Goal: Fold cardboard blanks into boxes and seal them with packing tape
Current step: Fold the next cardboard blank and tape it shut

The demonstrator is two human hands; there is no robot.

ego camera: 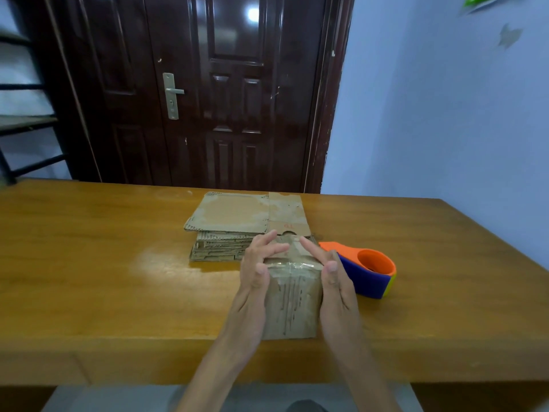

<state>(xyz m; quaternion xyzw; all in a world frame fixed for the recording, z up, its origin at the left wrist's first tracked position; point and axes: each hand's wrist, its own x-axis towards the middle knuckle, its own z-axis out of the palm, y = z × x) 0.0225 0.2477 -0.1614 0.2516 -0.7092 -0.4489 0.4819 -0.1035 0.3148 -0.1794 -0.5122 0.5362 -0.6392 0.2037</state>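
Box: the folded cardboard box (pixel 292 304) stands on the wooden surface (pixel 118 278) near its front edge, between the two hands, with clear packing tape (pixel 294 266) shining across its top front edge.
Left hand: the left hand (pixel 255 272) lies flat against the box's left side, fingers (pixel 271 243) straight and slightly spread, reaching over the top; they press, they do not curl round it.
Right hand: the right hand (pixel 332 272) mirrors it on the right side, fingers straight and close together, thumb at the top corner.
Supplies: the stack of flat cardboard blanks (pixel 237 226) sits just behind the box; the orange-and-blue tape dispenser (pixel 364 270) lies just beside the right hand.
Risk, tape: the tape looks wrinkled at the edge; if it is not rubbed flat it could lift and the seam reopen.
Risk, squeeze: pressing both sides hard could bow the worn walls inward and pop the flaps.
Risk, elbow room: the dispenser is so close that a sideways move of the right hand could knock it.
Risk, edge: the box sits near the front edge; a pull toward the body could tip it off.
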